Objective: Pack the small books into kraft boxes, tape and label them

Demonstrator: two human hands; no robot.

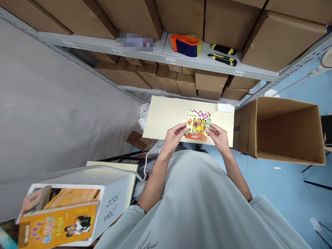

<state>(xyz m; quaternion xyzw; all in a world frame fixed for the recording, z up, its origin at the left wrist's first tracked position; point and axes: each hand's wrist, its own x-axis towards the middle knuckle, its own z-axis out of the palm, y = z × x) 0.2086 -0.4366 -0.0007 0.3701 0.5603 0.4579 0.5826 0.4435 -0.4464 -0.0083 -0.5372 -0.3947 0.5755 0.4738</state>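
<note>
Pale grey-green fabric shirt point(202, 200) fills our nearest view. Beyond it, our left hand point(174, 137) pinches the left edge of a small, colourful, picture-covered paper booklet point(198, 125), thumb on its front, and our right hand point(218, 137) pinches the right edge likewise. We hold the booklet over a cream rectangular tabletop point(166, 116); a small white box point(224, 108) lies near its far right corner. Farther off, we see a light-grey metal shelf point(199, 63) bearing brown cardboard boxes point(181, 19), an orange-and-navy tape dispenser point(186, 48) and two black-and-yellow cutters point(228, 61).
</note>
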